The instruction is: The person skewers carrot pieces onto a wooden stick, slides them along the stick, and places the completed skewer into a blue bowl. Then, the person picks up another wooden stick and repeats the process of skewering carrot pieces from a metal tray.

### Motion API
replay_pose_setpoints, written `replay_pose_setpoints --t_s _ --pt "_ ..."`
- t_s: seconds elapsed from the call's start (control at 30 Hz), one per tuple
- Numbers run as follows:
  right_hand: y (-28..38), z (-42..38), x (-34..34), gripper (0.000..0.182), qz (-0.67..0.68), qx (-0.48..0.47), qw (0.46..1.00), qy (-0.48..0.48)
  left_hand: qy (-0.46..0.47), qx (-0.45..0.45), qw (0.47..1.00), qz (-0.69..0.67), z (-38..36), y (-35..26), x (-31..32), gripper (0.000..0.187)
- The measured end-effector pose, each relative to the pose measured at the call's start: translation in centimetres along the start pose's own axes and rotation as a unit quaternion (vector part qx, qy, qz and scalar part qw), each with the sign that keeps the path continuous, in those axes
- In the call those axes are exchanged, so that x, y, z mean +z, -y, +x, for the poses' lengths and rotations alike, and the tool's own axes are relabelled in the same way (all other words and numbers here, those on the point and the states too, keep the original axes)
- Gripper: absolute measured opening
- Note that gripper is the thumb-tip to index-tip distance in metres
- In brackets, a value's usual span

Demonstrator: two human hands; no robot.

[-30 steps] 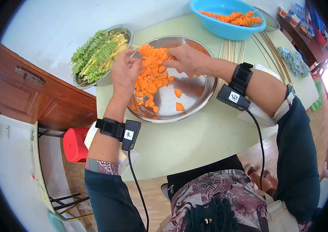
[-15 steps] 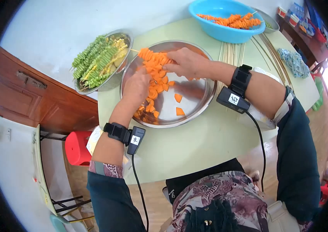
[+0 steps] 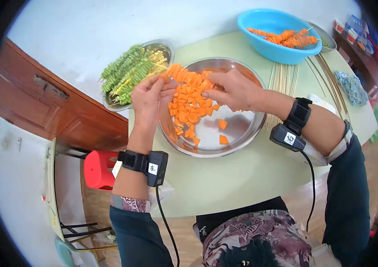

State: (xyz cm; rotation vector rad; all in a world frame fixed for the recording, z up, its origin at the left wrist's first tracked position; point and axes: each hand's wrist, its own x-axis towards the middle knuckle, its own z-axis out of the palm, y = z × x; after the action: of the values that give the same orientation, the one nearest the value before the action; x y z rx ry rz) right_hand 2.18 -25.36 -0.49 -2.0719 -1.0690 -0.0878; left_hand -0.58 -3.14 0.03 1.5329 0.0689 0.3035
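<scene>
My right hand (image 3: 235, 90) is closed around a skewer threaded with carrot slices (image 3: 186, 76), held over a steel basin (image 3: 249, 133). The skewer's bare tip points left. Close to that end, my left hand (image 3: 146, 95) is pinched, with an orange carrot slice at its fingertips, partly hidden by the fingers. Below the hands, loose carrot pieces (image 3: 189, 111) lie heaped on the left side of the basin. Two single pieces, one of them a carrot piece (image 3: 223, 139), rest apart on the basin's floor.
Left of the basin, a metal bowl (image 3: 171, 48) holds green and yellow vegetable skewers (image 3: 131, 73). A blue basin (image 3: 264, 46) with carrot skewers stands at the back right. Bare bamboo sticks (image 3: 282, 82) and a crumpled cloth (image 3: 351, 88) lie on the table (image 3: 224, 182).
My left hand has risen from the carrot pile to the tip end of the skewer. My right hand still holds the skewer. The whole view has shifted slightly.
</scene>
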Motion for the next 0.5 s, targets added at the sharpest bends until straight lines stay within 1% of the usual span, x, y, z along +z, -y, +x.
replay_pose_setpoints --t_s 0.07,0.13,0.27,0.33,0.5 --pt "0.0 -0.1 -0.2 0.035 -0.002 0.006 1.000 0.012 -0.001 0.010 0.999 -0.045 0.2 0.2 -0.3 0.021" --pt "-0.4 -0.2 -0.1 0.034 -0.059 0.011 0.997 0.050 -0.010 0.019 0.999 -0.050 0.5 0.7 -0.7 0.021" --pt "-1.4 -0.4 0.8 0.034 -0.057 -0.027 0.997 0.047 -0.017 0.028 0.999 -0.042 0.4 0.6 -0.8 0.020" --pt "-1.2 -0.5 0.8 0.034 -0.047 0.008 0.997 0.065 -0.022 0.031 0.998 -0.041 0.2 0.4 -0.4 0.019" --pt "-1.4 -0.4 0.9 0.034 -0.049 0.008 0.997 0.065 -0.023 0.044 0.998 -0.049 0.6 0.8 -0.7 0.018"
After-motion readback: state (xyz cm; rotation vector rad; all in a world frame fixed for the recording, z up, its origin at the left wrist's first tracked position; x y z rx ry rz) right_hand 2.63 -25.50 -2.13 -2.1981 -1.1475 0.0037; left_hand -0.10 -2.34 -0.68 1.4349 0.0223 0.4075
